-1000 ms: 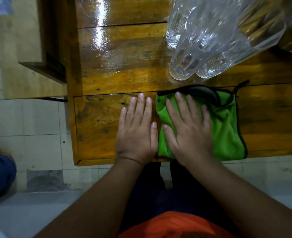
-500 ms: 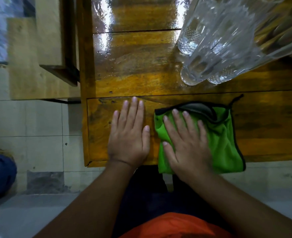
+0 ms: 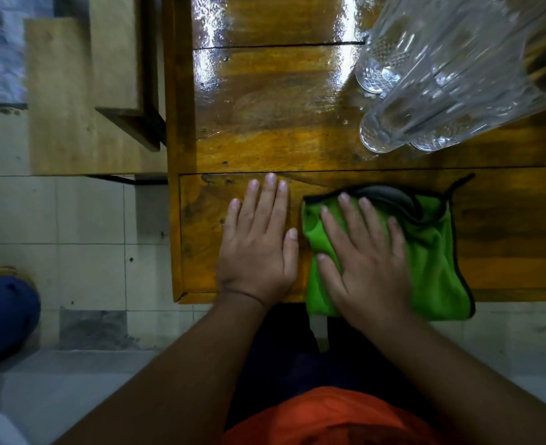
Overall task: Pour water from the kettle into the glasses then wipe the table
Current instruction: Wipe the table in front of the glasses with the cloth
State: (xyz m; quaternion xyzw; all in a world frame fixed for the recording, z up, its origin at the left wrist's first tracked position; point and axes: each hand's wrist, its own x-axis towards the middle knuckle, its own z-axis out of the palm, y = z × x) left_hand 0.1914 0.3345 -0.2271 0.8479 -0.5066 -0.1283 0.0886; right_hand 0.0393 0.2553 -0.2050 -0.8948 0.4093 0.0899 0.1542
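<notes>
Both flat hands: right [image 3: 366,252] on green cloth [image 3: 432,255], left [image 3: 259,248] on table [image 3: 265,149].

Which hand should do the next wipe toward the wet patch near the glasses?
Right. The right hand lies flat on the green cloth, below the glasses. The left hand rests on bare table.

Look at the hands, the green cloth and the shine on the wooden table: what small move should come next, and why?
Probably the right hand, flat on the green cloth, should push it forward across the table. The boards ahead look glossy and wet near the glasses, while the left hand rests bare on the near board.
</notes>
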